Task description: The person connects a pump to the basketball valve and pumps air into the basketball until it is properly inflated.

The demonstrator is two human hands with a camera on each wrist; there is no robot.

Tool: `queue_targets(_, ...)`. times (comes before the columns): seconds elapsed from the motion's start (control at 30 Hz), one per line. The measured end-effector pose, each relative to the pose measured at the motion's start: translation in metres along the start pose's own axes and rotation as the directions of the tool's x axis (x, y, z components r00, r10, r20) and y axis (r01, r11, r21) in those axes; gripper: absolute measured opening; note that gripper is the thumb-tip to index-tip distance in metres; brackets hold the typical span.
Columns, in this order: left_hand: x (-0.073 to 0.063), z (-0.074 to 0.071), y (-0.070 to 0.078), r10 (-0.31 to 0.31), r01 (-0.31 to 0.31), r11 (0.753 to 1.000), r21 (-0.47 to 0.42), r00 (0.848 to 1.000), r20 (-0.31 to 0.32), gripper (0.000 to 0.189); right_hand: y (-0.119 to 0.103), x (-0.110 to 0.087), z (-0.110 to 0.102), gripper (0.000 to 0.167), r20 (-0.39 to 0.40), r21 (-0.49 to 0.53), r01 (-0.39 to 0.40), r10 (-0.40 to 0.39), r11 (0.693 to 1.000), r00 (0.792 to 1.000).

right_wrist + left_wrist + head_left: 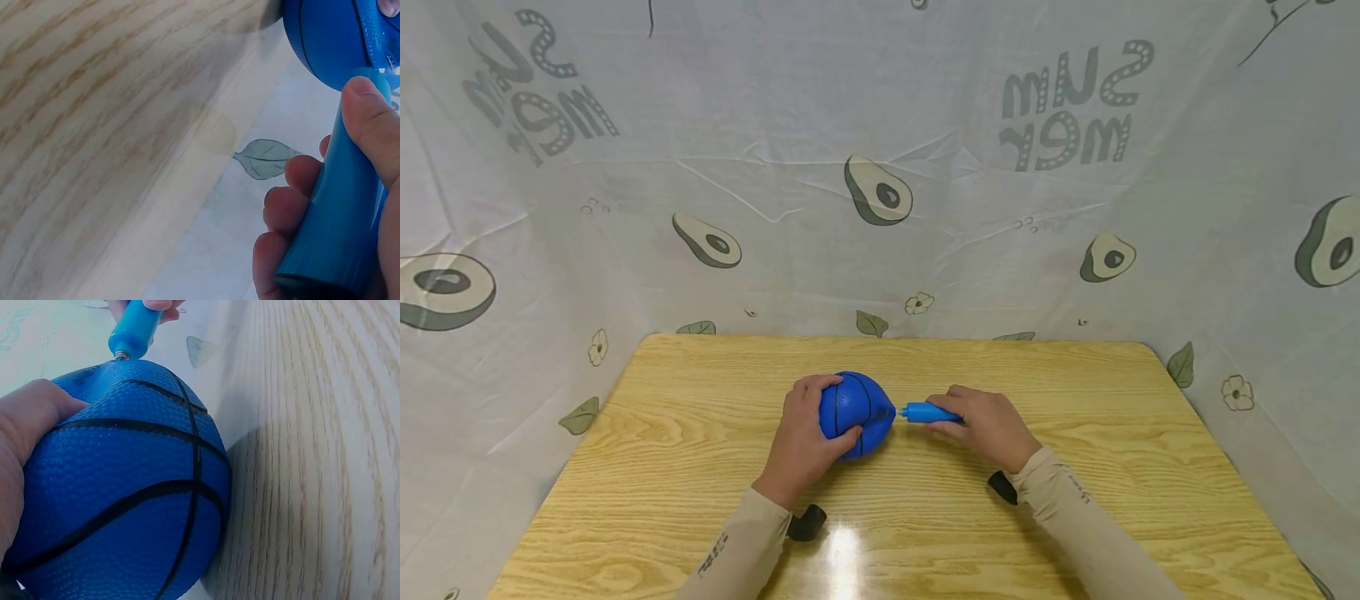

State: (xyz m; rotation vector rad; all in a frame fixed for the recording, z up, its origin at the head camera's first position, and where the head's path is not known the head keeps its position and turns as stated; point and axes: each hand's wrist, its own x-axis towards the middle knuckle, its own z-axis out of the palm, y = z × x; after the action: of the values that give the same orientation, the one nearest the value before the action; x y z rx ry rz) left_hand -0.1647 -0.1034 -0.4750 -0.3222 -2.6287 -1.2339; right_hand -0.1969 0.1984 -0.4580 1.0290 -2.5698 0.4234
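Observation:
A small blue basketball [848, 408] with black seams, dented and partly deflated, sits on the wooden table. My left hand [808, 429] grips it from the left, thumb pressed in near the dent, as the left wrist view shows. From the right, my right hand [981, 419] holds a blue hand pump [340, 206], fingers wrapped round its barrel and thumb laid along it. The pump's narrow metal tip [121, 355] points at the ball's dented end and meets its surface in the left wrist view.
The wood-grain table [700, 467] stretches out on both sides of the hands. Behind it hangs a pale cloth [790, 167] printed with avocados, leaves and lettering. Black wrist camera parts [807, 523] show beneath the sleeves.

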Motion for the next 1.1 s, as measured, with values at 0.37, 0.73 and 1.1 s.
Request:
queue_targets(0.37,0.001,-0.003,-0.006,-0.042,0.042,0.999,-0.032,0.999,0.016,0.075,0.009,-0.014,-0.009,0.039,0.042,0.059,-0.122,0.120,0.991,0.992)
queue_targets(0.73,0.002,-0.002,-0.009,-0.024,0.025,1.000,-0.019,0.999,0.032,0.076,0.022,-0.024,-0.011,0.037,0.052,0.217,-0.216,0.210,0.952,0.976)
queue_targets(1.1,0.003,-0.004,-0.007,-0.020,0.020,1.000,-0.011,0.998,0.065,0.077,0.025,-0.027,-0.016,0.037,0.103,0.289,-0.255,0.235,0.923,0.966)
